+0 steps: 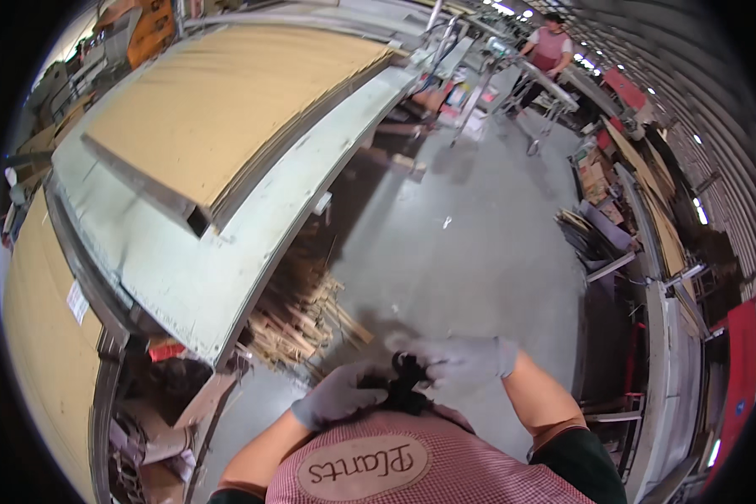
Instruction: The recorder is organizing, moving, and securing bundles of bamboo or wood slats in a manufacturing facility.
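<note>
Black item [405,385]: one, dark, with a loop-like upper end (material cannot be told); in front of the chest, between the two hands.
Long axis: seemingly outward from the apron [479,462], across the gap between the hands.
Left hand [340,395]: grey-gloved, left of the item, fingers bent toward its lower part.
Right hand [464,361]: grey-gloved, upper right of the item, the nearer to its looped end.
Grip: fingers of both hands at the item; whether clamped or only touching, cannot tell.
Wood strips [290,326]: loose pile, beyond the left hand.
Worktable [176,290]: pale top, left, bearing brown sheets [244,92].
Co-worker [551,49]: one, far off.
</note>
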The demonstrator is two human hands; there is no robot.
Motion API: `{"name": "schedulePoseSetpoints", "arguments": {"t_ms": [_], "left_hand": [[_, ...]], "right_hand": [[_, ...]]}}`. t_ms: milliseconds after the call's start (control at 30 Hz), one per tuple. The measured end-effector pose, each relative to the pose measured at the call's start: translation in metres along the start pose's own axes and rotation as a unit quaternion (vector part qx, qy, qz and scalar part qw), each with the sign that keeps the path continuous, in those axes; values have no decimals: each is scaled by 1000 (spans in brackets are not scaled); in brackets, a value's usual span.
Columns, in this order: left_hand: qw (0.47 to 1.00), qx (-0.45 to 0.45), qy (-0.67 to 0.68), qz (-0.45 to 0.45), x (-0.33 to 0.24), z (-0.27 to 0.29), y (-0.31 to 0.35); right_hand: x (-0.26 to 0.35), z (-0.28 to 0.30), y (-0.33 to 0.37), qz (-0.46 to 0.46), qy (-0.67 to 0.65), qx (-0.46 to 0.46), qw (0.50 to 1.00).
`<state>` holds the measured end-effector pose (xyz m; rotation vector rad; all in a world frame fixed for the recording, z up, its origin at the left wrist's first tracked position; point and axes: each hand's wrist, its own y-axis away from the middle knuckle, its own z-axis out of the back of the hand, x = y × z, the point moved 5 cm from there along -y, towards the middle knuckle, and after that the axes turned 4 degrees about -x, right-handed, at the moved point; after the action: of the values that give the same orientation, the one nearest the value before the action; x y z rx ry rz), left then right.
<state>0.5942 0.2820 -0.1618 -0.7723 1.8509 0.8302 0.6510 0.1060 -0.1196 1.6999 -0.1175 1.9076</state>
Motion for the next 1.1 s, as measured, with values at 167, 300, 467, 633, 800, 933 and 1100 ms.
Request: {"name": "schedulePoseSetpoints", "arguments": {"t_ms": [167, 300, 467, 633, 800, 933, 1100], "left_hand": [[997, -28, -7, 66, 5, 2, 12], [995, -65, 22, 77, -6, 2, 8], [998, -55, 8, 17, -8, -1, 11], [986, -157, 26, -45, -19, 12, 8], [961, -220, 125, -112, -17, 12, 4], [937, -250, -109, -217, -38, 7, 16], [994, -104, -12, -15, -36, -12, 20]], "right_hand": [[61, -23, -6, -75, 294, 142, 942], [19, -12, -1, -26, -1, 83, 996], [16, 14, -9, 7, -177, -191, 965], [19, 16, -27, 5, -196, -312, 929], [-13, 49, -57, 111, -348, -458, 811], [15, 39, -54, 103, -476, -326, 810], [16, 18, -44, 83, -393, -299, 866]]}}
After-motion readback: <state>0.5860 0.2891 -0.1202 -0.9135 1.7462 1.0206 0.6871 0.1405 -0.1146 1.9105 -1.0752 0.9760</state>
